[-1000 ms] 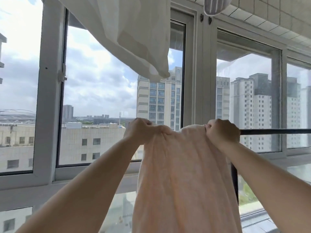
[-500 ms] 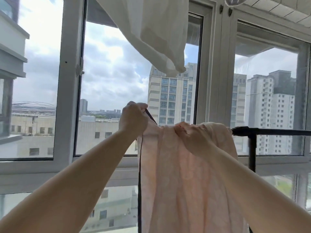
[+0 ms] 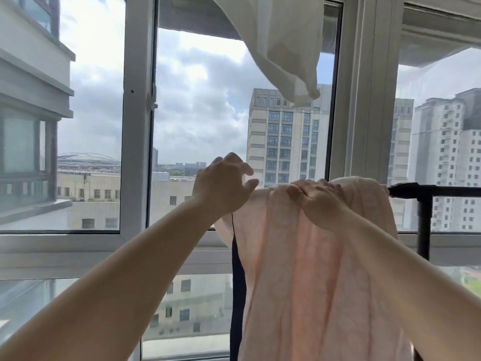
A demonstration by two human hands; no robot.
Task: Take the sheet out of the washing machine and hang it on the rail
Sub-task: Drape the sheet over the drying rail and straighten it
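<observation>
A pale pink sheet (image 3: 312,269) hangs draped over the left end of a black rail (image 3: 442,191), bunched at the top and falling straight down. My right hand (image 3: 316,201) is closed on a fold of the sheet at the top of the rail. My left hand (image 3: 225,187) hovers just left of the sheet's top edge, fingers spread and curled, holding nothing. The rail's black upright post (image 3: 238,295) shows beside the sheet's left edge. The washing machine is out of view.
White window frames (image 3: 136,126) stand close behind the rail. A white cloth (image 3: 289,45) hangs from above, over the rail's left end. A second black post (image 3: 424,225) drops from the rail to the right of the sheet.
My left hand has let go of the sheet's left edge and opened. My right hand has stayed gripping the top fold. The view has swung further left.
</observation>
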